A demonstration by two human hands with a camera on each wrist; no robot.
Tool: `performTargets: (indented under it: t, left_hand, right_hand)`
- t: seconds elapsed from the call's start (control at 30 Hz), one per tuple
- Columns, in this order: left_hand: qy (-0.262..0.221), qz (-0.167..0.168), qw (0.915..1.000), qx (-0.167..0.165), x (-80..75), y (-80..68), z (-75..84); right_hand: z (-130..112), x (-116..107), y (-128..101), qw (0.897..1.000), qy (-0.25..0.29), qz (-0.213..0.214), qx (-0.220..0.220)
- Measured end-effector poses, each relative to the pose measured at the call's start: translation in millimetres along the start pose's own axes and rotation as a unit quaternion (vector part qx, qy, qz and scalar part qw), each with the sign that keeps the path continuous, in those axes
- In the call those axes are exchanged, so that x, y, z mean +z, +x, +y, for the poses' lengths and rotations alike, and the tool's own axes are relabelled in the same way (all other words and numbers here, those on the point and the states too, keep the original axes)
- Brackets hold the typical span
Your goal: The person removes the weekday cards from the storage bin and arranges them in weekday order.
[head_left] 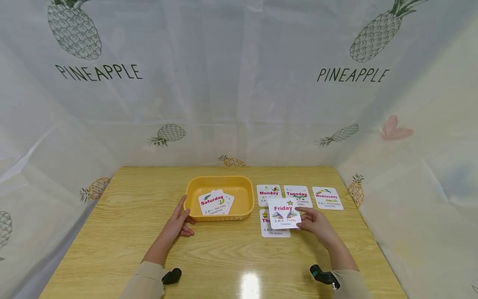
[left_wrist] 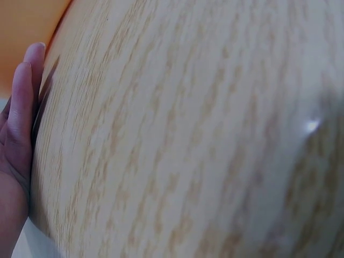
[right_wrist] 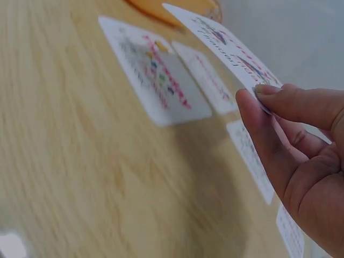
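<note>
Friday card (head_left: 285, 213): raised clear of the surface (head_left: 224, 257), tilted, overlapping the Thursday card (head_left: 275, 233) as the head view sees it.
Right grip (head_left: 320, 226): pinching the Friday card at its right edge, thumb against fingers.
Left grip (head_left: 178, 222): slack, fingers mostly straight, against the left end of the yellow tray (head_left: 220, 178).
Far row: Monday card (head_left: 268, 192), Tuesday card (head_left: 297, 193), Wednesday card (head_left: 327, 198), left to right, flat.
Near row: Thursday card alone, on the near side of Monday.
Tray contents: Saturday card (head_left: 215, 203) on top, at least one more card beneath, print mostly hidden.
Step in hand: looks like setting out weekdays in order, Friday's turn, not yet laid.
Next move: probably calls for shifting Friday just right of Thursday, levelling it, lowering it, and letting go without nudging its neighbours.
</note>
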State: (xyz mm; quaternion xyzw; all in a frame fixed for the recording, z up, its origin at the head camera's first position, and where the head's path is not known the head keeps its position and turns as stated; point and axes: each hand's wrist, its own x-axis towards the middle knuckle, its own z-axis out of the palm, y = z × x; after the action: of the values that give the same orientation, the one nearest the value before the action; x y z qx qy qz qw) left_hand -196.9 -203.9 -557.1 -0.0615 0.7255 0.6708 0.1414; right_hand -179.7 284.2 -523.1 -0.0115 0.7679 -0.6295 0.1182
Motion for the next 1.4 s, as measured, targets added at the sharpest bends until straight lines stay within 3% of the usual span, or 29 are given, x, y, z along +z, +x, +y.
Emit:
performTargets:
  t: [0.07, 0.37, 0.77, 1.0, 1.4]
  left_hand:
    - [-0.003, -0.007, 1.0, -0.001, -0.1, -3.7, 6.3]
    - [0.013, 0.015, 0.9998, -0.004, -4.6, 12.4, -14.1]
    - [0.001, 0.013, 0.9999, 0.002, 0.0, 12.9, -15.8]
    - [0.007, 0.014, 0.9999, 0.002, -0.6, 11.2, -15.5]
    - [0.009, 0.011, 0.9999, 0.006, -1.8, 10.1, -14.8]
  right_hand:
    - [3.7, -5.9, -3.2, 1.0, -0.006, 0.002, -0.001]
    - [13.5, -28.1, -14.1, 0.999, -0.027, 0.018, 0.024]
    - [29.9, -57.5, -20.7, 0.999, -0.034, 0.008, 0.033]
    - [31.8, -61.6, -19.8, 0.998, -0.036, 0.004, 0.042]
    - [31.0, -54.2, -11.9, 0.991, -0.108, 0.022, 0.071]
